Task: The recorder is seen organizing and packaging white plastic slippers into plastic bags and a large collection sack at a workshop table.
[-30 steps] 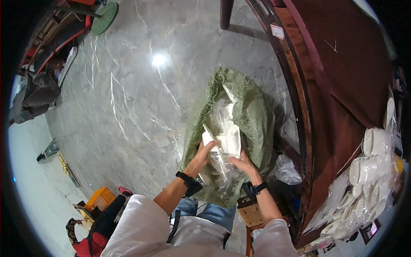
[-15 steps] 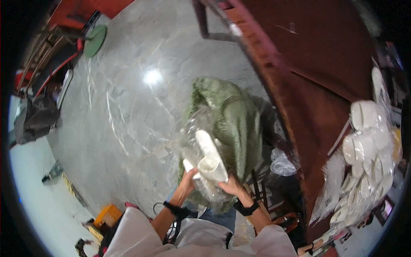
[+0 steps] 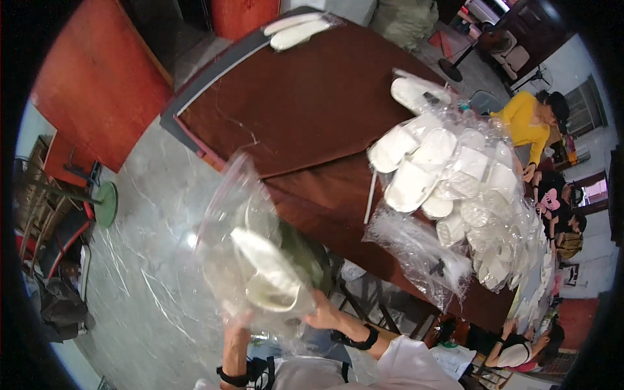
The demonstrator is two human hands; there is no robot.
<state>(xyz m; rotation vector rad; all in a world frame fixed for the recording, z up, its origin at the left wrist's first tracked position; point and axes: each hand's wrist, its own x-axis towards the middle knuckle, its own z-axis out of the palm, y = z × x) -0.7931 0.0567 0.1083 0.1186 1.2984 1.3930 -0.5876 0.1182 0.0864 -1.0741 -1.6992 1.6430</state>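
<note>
In the head view, my left hand (image 3: pixel 237 323) and my right hand (image 3: pixel 323 315) both grip a clear plastic bag (image 3: pixel 250 253) from below, at about 6 o'clock in the picture. The fingers of each hand are closed on the plastic, so neither hand is free. Inside the bag I see white slippers (image 3: pixel 266 276), one long sole lying across and another curled under it. The bag is lifted above the grey floor (image 3: pixel 143 260) and stands just beside the near edge of the brown tabletop (image 3: pixel 305 97), not resting on it as far as I can tell. A piece of green sack (image 3: pixel 302 253) shows behind the bag, between it and the tabletop edge.

At about 3 o'clock, on the tabletop, lies a big pile of slippers (image 3: pixel 416 169), many of them in thin clear wrappers (image 3: pixel 416 250) that hang over the edge. Two more white slippers (image 3: pixel 296 32) lie far away at 12 o'clock. Other people (image 3: pixel 526 120) sit at the far right side.

My judgement: the bag is already out of the sack and in my hands, and much is already heaped on the tabletop. This bag is not yet set down there, so that part is left.
</note>
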